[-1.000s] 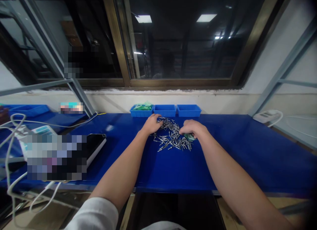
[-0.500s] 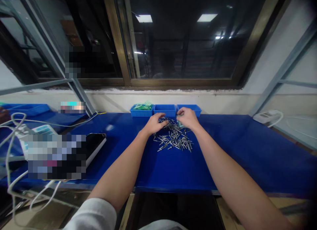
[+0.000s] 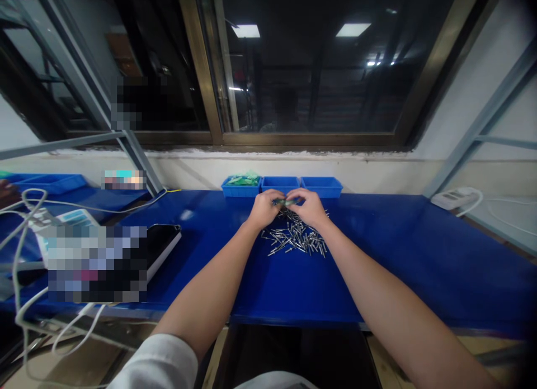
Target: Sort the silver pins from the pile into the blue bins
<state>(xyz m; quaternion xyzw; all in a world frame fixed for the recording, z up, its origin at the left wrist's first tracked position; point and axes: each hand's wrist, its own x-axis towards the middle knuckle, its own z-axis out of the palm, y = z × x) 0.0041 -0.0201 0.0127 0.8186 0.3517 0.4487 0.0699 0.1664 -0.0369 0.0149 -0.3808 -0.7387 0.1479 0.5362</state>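
A loose pile of shiny metal pop rivets point(image 3: 296, 238) lies on the blue tabletop point(image 3: 293, 291). Above its far edge my left hand point(image 3: 267, 208) and my right hand point(image 3: 308, 207) come together, fingertips closed on a small greenish plastic bag point(image 3: 288, 202). Most of the bag is covered by the fingers, so its contents cannot be made out. Just behind the hands stands a row of blue bins: the left bin point(image 3: 229, 191) holds green plastic bags point(image 3: 243, 180), beside a middle bin point(image 3: 280, 182) and a right bin point(image 3: 322, 189).
At left, a partly blurred device with a black top point(image 3: 165, 238) sits near white cables point(image 3: 19, 266). More blue trays point(image 3: 62, 183) stand at far left, by part of another person's hand point(image 3: 7, 193). A white power strip point(image 3: 455, 198) lies at right, beside a metal frame post point(image 3: 465, 126).
My right hand has lifted from the pile's right side with the greenish bag and moved left to meet my left hand. Both hands now grip the bag.
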